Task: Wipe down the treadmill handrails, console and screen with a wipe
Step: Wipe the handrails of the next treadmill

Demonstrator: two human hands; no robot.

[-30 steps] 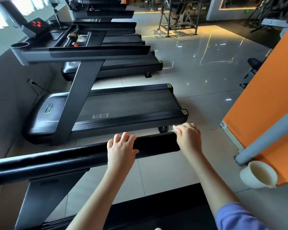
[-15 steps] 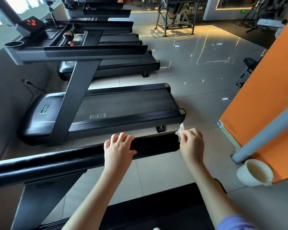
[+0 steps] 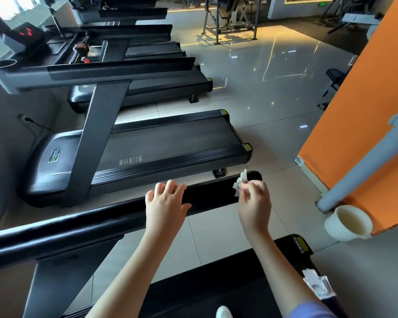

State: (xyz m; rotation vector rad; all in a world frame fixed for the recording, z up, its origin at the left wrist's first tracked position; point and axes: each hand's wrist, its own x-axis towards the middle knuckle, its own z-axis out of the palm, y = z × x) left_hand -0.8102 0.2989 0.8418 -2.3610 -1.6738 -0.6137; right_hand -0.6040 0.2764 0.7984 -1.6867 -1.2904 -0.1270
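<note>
Black and glossy, the handrail (image 3: 78, 228) runs under the left hand (image 3: 166, 207), which rests on top with its fingers draped loosely, not clasped. The right hand (image 3: 254, 203) pinches a crumpled white wipe (image 3: 240, 183) at its fingertips, just by the rail's free end. It would be better, I judge, to spread the wipe flat, wrap the end, then draw it toward the left hand, lifting that hand aside.

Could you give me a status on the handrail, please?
Left hand open on long black padded handrail. Right hand pinching crumpled white wipe at rail's end. White cup off right, apart from rail.
</note>
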